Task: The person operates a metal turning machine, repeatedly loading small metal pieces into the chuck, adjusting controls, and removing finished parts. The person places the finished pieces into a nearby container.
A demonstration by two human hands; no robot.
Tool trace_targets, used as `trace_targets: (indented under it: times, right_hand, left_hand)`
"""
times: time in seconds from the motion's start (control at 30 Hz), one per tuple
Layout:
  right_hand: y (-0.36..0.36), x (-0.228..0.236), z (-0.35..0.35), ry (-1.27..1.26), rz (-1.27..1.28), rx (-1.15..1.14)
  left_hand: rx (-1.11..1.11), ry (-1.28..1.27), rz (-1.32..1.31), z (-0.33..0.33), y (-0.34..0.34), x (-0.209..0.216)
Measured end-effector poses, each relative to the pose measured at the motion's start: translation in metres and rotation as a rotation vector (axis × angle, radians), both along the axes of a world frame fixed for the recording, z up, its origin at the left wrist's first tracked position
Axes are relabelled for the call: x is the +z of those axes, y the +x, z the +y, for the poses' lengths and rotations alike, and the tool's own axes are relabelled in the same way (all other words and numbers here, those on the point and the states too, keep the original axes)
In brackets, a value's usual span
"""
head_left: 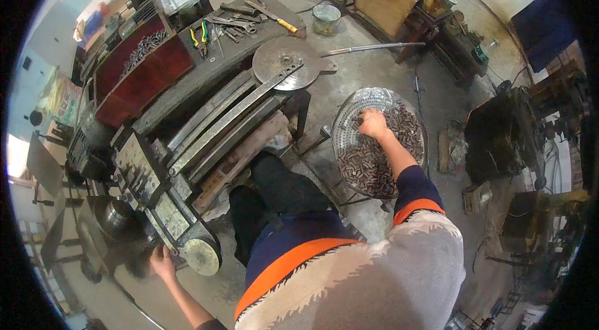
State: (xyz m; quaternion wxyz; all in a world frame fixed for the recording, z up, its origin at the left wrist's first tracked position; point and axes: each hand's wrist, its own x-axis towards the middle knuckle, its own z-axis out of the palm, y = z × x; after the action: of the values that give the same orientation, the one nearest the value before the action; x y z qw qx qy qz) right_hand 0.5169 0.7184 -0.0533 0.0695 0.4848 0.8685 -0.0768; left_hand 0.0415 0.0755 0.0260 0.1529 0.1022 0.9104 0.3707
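Note:
My right hand [373, 124] reaches into a round perforated metal pan [350, 110]. Its fingers are bunched together at the edge of a heap of small brownish metal cylinders [368, 166]; whatever they pinch is too small to make out. Down at the lower left, my left hand [162, 261] is closed, with fingers curled beside the near end of a bench machine [146, 174]. What it holds, if anything, is hidden. A round metal disc [203, 257] sits at that end of the machine, just right of the hand. Long metal bars [234, 121] run from the machine toward a larger round plate [286, 63].
Pliers with green-yellow handles [199, 36] and a yellow-handled tool [282, 21] lie on the worktop. A dark red bin [143, 83] holds small metal parts. A long lever [374, 48] sticks out rightward above the floor. One bucket [326, 19] stands behind it; dark machinery [508, 136] stands right.

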Motion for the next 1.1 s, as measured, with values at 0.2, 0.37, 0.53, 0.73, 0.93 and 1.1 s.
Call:
trace_targets:
  times: [0.2, 0.37, 0.53, 0.73, 0.93, 1.1]
  right_hand:
    - [-0.014, 0.034, -0.027, -0.041, 0.446, -0.018]
    - [-0.098, 0.121, -0.109, -0.395, 1.015, 0.35]
    - [-0.207, 0.167, -0.192, -0.611, 1.231, 0.879]
    - [-0.282, 0.227, -0.258, -0.576, 1.117, 1.299]
    - [-0.32, 0.247, -0.285, -0.549, 0.965, 1.458]
    - [-0.353, 0.267, -0.303, -0.581, 0.858, 1.598]
  left_hand:
    - [-0.068, 0.143, 0.01, -0.003, 0.005, 0.009]
    - [-0.126, 0.12, 0.179, 0.049, 0.046, 0.115]
    - [-0.425, 0.237, 0.377, 0.158, 0.085, 0.182]
    - [-0.571, 0.282, 0.371, 0.196, 0.098, 0.18]
    - [-0.487, 0.391, 0.331, 0.163, 0.084, 0.17]
    - [-0.528, 0.349, 0.418, 0.139, 0.07, 0.166]
